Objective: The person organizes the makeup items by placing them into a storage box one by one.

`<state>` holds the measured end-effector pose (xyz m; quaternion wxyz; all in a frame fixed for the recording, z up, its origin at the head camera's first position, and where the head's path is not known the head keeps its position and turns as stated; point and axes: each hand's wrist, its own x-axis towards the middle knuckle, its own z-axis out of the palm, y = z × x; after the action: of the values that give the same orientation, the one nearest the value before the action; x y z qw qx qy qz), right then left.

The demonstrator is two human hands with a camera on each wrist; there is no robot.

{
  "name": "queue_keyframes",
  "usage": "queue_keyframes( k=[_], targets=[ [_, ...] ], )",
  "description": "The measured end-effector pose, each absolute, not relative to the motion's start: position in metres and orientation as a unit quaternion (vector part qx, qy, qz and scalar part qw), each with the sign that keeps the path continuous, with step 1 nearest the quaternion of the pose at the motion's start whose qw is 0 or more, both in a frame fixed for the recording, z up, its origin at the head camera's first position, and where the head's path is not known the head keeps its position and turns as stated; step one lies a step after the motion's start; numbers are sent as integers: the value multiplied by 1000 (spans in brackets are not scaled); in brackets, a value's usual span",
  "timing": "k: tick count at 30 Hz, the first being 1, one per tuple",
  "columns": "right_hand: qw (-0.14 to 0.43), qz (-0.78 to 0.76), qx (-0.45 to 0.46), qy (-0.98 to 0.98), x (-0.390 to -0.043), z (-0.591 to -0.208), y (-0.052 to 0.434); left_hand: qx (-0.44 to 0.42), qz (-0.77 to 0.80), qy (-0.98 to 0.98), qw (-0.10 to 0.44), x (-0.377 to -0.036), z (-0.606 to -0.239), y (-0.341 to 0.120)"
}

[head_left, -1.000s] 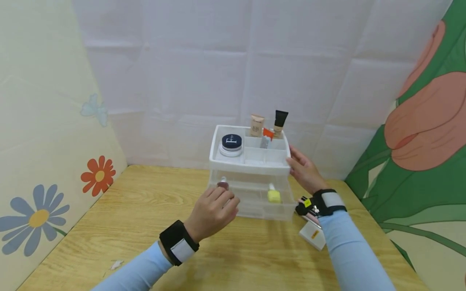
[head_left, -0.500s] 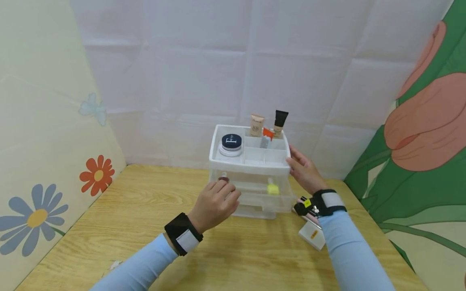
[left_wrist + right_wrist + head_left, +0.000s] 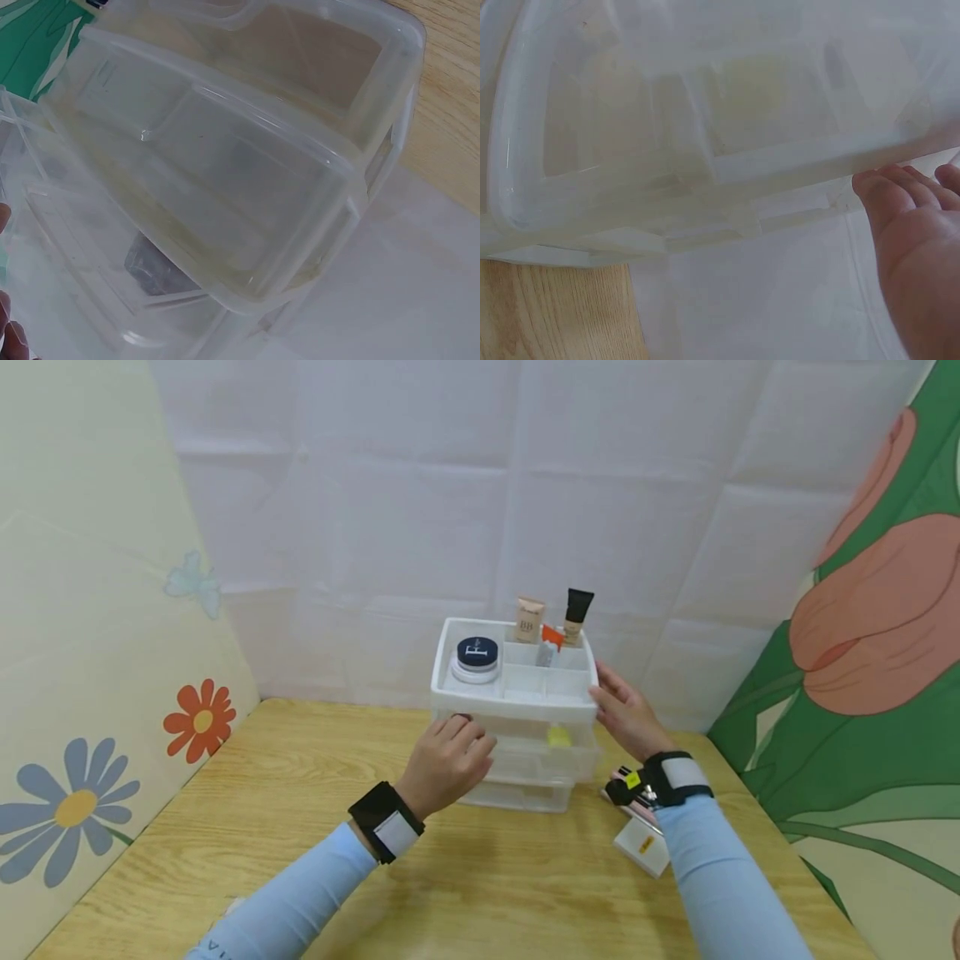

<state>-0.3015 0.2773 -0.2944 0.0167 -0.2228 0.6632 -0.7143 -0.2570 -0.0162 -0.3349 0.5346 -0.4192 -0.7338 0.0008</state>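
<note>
A white organizer [image 3: 525, 710] with clear drawers stands on the table. My left hand [image 3: 447, 762] is at the front of its upper drawer [image 3: 536, 750], which sticks out slightly; the fingertips' contact is hidden in the head view. In the left wrist view, some fingertips [image 3: 13, 341] show at the left edge. Inside the drawer are a yellow nail polish bottle [image 3: 558, 737] and a dark bottle, mostly behind my left hand. My right hand [image 3: 632, 714] rests against the organizer's right side, thumb near the top rim, fingers [image 3: 889, 191] along the wall.
On the organizer's top sit a dark-lidded powder jar [image 3: 476, 658], a BB cream tube [image 3: 528, 620], a black-capped tube [image 3: 577, 614] and an orange-ended tube [image 3: 550, 645]. Right of it lie a white box [image 3: 642, 845] and slim cosmetics [image 3: 628, 787]. A white sheet [image 3: 375, 543] hangs behind.
The upper drawer has slid back into the organizer, carrying the yellow and dark bottles inward. My left hand has moved forward with it. My right hand has stayed at the organizer's side.
</note>
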Motion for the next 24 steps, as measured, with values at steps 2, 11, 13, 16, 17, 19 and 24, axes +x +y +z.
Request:
queue_keyframes(
  k=[2, 11, 13, 16, 17, 19, 24],
  targets=[
    [16, -715, -222, 663, -301, -294, 277, -417, -3, -737, 531, -260, -335, -15],
    [20, -722, -219, 657, -299, -293, 277, -404, -3, -747, 527, -273, -335, -13],
    [19, -721, -226, 655, -299, -294, 277, -403, -1, -748, 527, -275, -334, -13],
    [17, -718, -229, 657, -299, -294, 277, -402, 1, -751, 525, -277, -334, -12],
    [18, -717, -230, 658, -299, -293, 277, -402, 0, -752, 523, -278, -334, -13],
    [20, -715, -228, 660, -299, -293, 276, -400, 1, -754, 521, -280, -334, -13],
    [22, -714, -217, 666, -298, -291, 276, -396, 6, -757, 519, -285, -334, -12]
  ],
)
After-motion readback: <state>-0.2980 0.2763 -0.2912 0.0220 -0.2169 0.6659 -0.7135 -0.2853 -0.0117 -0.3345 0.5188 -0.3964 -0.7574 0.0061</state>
